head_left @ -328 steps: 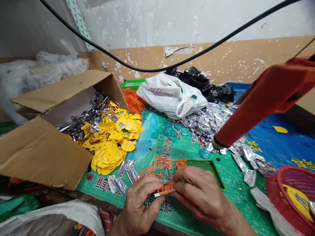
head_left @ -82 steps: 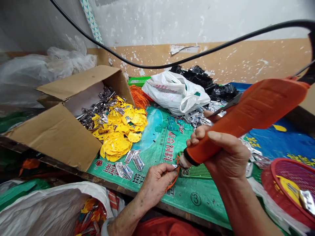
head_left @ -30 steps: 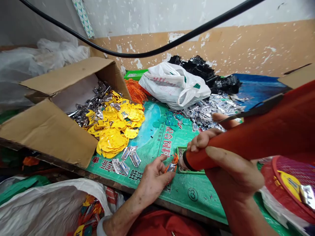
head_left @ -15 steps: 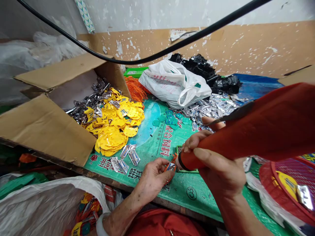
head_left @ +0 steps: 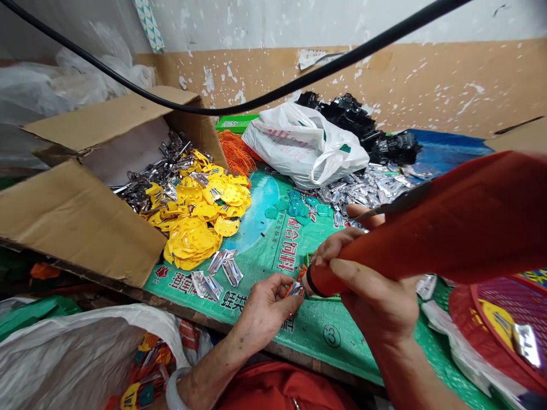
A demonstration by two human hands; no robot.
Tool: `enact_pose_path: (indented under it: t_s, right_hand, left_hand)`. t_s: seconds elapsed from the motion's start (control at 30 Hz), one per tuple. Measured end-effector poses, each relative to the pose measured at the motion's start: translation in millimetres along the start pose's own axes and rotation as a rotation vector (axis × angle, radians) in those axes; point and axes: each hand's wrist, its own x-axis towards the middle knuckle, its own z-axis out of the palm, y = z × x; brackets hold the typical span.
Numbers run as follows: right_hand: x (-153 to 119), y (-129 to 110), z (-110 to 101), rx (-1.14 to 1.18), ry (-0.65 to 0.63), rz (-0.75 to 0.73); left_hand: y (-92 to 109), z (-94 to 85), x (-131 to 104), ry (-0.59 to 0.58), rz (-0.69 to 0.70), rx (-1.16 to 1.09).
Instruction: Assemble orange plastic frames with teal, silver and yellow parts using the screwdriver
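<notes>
Green mat [head_left: 258, 256]: open between yellow parts [head_left: 192, 242] and red tool [head_left: 427, 228]
Cardboard box [head_left: 77, 219]: blocks left side
White bag [head_left: 299, 151]: blocks the back

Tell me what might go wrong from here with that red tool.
The tip of the red tool is right by the left hand, so a slip could catch its fingers.

The small orange and silver piece is held only in those fingertips, so it might twist or pop loose.

The green tray lies partly hidden behind and below the tool, so a careless swing by the right hand could knock it.
</notes>
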Motion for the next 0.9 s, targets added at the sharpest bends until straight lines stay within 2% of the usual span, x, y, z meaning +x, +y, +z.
enact_pose_path:
  t_s: [0.13, 0.37, 0.5, 0.9]
  right_hand:
    - [0.3, 3.2, -0.6, -0.034, 0.012, -0.007]
    - [-0.9, 4.7, -0.9, -0.130, -0.048, -0.040]
    - [-2.6, 5.5, -2.9, -0.147, -0.059, -0.042]
    - [-3.8, 5.6, -2.9, -0.181, -0.073, -0.073]
  left_hand:
    - [-1.4, -0.4, 1.3, 0.012, -0.069, -0.037]
    - [-0.1, -2.6, 1.6, 0.014, -0.148, -0.138]
    - [2.0, -1.6, 0.2, 0.041, -0.147, -0.140]
    - [2.2, -1.6, -2.4, 0.012, -0.143, -0.188]
